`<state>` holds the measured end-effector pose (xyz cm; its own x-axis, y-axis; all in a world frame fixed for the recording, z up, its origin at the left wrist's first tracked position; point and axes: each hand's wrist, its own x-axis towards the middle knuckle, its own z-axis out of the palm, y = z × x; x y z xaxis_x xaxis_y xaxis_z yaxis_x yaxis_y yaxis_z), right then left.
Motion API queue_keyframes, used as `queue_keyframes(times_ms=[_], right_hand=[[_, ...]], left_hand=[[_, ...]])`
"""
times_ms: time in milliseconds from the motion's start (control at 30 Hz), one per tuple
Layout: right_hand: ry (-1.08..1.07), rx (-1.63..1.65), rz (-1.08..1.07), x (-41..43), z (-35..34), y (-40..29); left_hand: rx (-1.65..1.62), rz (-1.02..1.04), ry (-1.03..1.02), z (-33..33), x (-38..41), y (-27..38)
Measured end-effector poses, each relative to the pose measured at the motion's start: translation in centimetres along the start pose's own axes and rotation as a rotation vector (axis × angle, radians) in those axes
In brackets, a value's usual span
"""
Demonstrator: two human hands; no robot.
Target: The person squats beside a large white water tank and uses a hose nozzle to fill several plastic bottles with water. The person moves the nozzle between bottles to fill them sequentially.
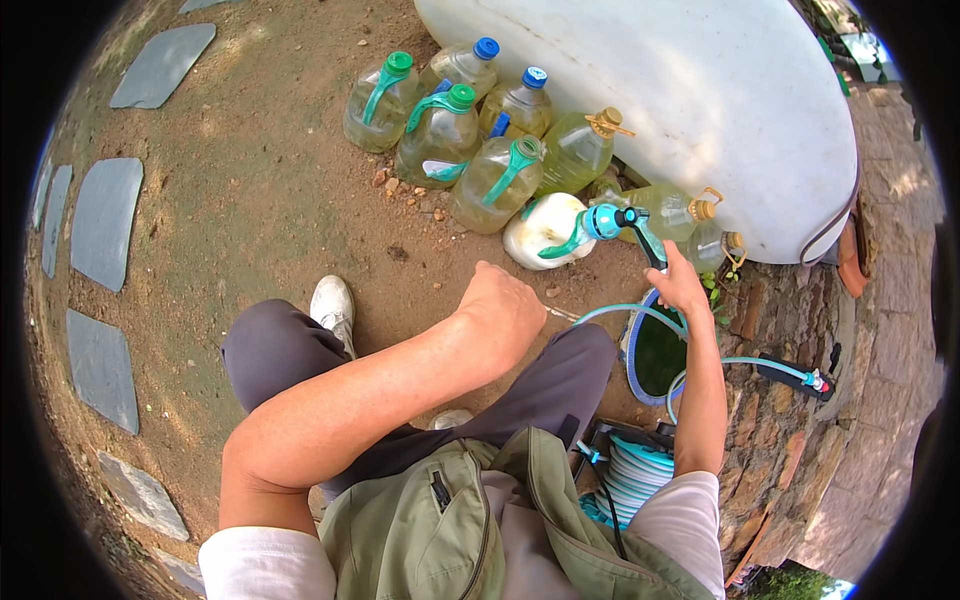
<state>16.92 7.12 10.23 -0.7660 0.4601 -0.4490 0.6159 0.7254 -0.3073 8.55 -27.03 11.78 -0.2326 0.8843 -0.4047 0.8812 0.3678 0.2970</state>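
Observation:
My right hand is closed around the handle of a turquoise and black hose spray nozzle. The nozzle's head is at the mouth of a white-filled plastic jug with a green handle; whether they touch is unclear. My left hand is a fist in front of the jug, and whether it holds anything is hidden. Behind the jug is an uncapped clear jug with a green handle. Several capped jugs of yellowish liquid stand farther back, among them a green-capped one and a yellow-capped one.
A large white rounded object lies behind the jugs. To my right are a blue-rimmed round container, a pale turquoise hose, a hose reel and a stone wall. Slate slabs lie in the dirt at left.

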Motion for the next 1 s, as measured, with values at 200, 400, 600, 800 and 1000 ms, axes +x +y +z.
queue_keyframes(times_ms=[200, 400, 600, 800, 1000], right_hand=[[0.000, -0.022, -0.016, 0.0, -0.5, -0.4], [0.016, -0.016, -0.003, -0.1, -1.1, -0.7], [0.005, -0.005, 0.016, 0.1, -1.0, -0.4], [-0.012, 0.001, 0.028, 0.2, -1.0, -0.3], [-0.008, 0.024, 0.017, 0.2, -1.3, -0.2]], left_hand=[[-0.028, 0.000, -0.005, 0.0, 0.0, 0.0], [0.001, 0.001, -0.006, -0.1, -0.1, 0.1], [0.006, -0.002, -0.008, 0.0, 0.0, 0.1], [0.027, -0.006, 0.011, 0.0, -0.2, 0.1], [0.016, 0.002, 0.006, 0.2, 0.0, 0.0]])
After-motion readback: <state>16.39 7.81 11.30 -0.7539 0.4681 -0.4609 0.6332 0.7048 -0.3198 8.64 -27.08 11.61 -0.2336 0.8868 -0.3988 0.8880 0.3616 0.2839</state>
